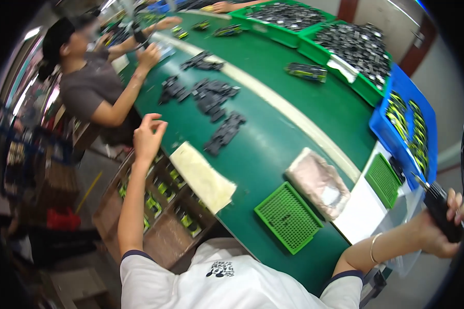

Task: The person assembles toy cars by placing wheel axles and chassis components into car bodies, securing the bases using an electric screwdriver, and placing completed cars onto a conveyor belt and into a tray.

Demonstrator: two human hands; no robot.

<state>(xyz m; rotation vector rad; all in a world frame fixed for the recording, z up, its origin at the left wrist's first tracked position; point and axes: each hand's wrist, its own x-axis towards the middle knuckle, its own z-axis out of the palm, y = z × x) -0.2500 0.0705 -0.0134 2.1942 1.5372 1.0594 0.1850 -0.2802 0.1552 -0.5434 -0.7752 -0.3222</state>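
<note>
My right hand [446, 224], out at the far right, is wrapped round a black electric screwdriver [439, 206]. Its metal bit points up and to the left, beside a blue bin. My left hand [149, 135] is raised near the left edge of the green table, fingers loosely bent and a little apart, with nothing seen in them. Beyond it lie several dark plastic parts: a single piece [225, 133], a heap [211, 98] and another piece [174, 89] nearest the hand.
Green bins [307, 44] of small dark parts stand at the back right. The blue bin [379, 121] holds yellow-and-black pieces. Nearer are a green perforated basket [288, 219], a cloth-lined tray [299, 167] and a pale cloth [203, 177]. A co-worker [87, 92] works at the left.
</note>
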